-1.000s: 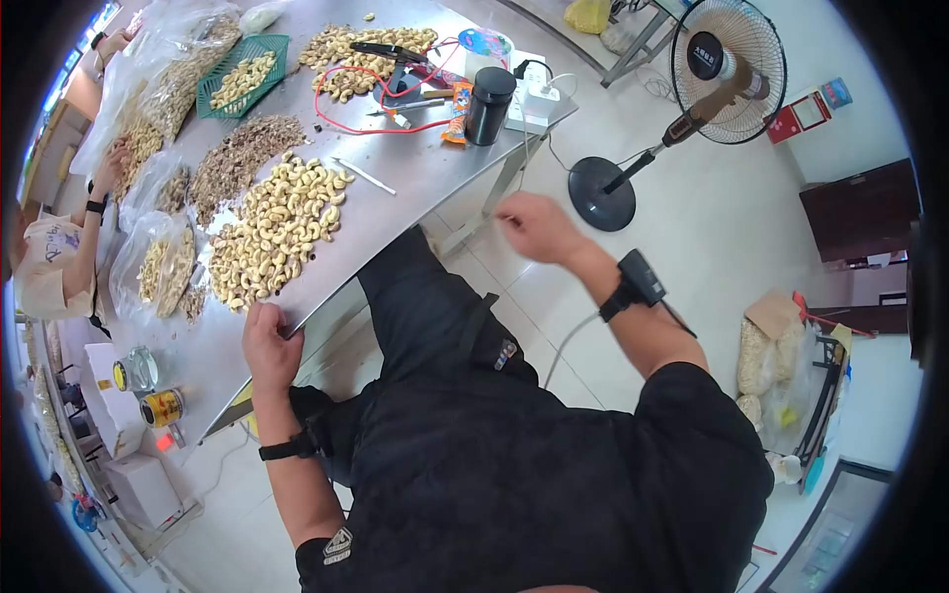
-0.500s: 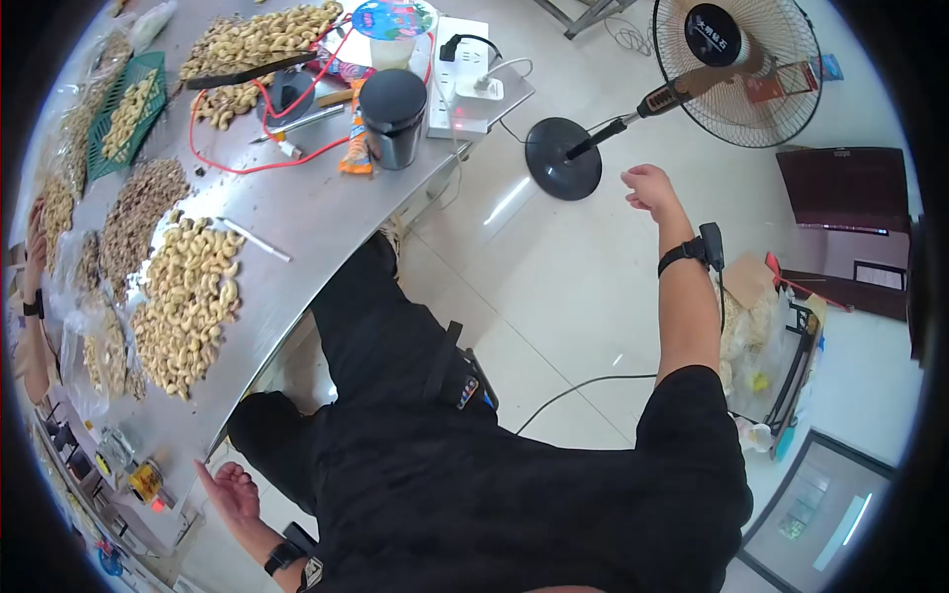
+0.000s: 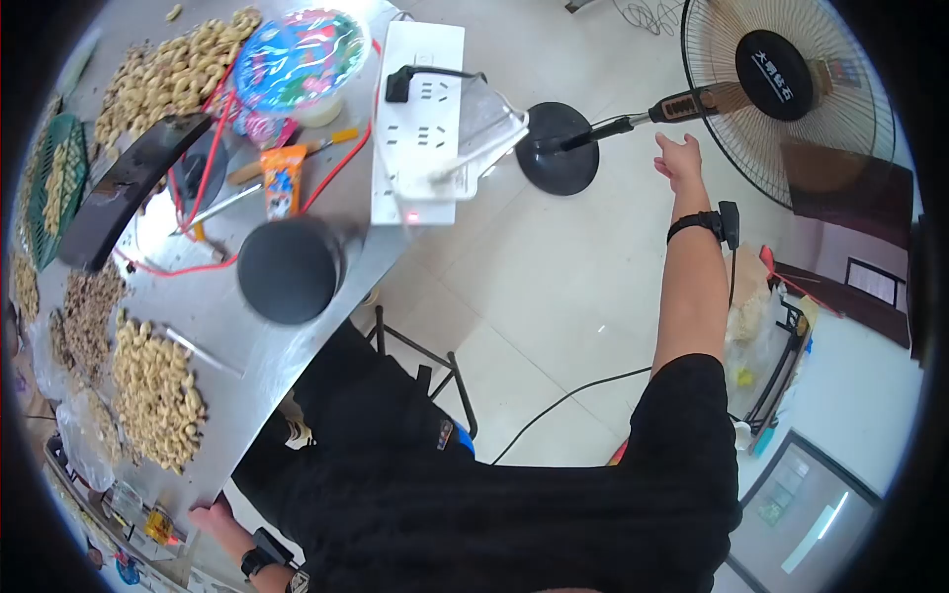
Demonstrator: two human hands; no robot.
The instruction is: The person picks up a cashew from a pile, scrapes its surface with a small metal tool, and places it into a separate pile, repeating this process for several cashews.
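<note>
My left hand (image 3: 212, 514) is at the near edge of the metal table (image 3: 259, 361), below a pile of cashews (image 3: 158, 395); its fingers are partly hidden, so its grip is unclear. Over the floor on the right, my right hand (image 3: 679, 161) is open and empty, with its fingers apart, near the standing fan (image 3: 774, 74). On the table a white pen-like stick (image 3: 203, 351) lies beside the cashews. A dark lidded cup (image 3: 289, 270) stands by the edge, and a white power strip (image 3: 420, 119) with plugs in it is behind.
More cashews (image 3: 168, 74), a brown crumbly pile (image 3: 89, 316), a green basket (image 3: 57, 188), red cable, an orange packet (image 3: 283, 181) and a round colourful-lidded tub (image 3: 301, 64) are on the table. The fan's black base (image 3: 559, 148) and a cable are on the floor.
The view has shifted, and the cup and power strip look larger and nearer. My left hand has gone from raised with its palm showing to the table edge. My right hand stays stretched out.
</note>
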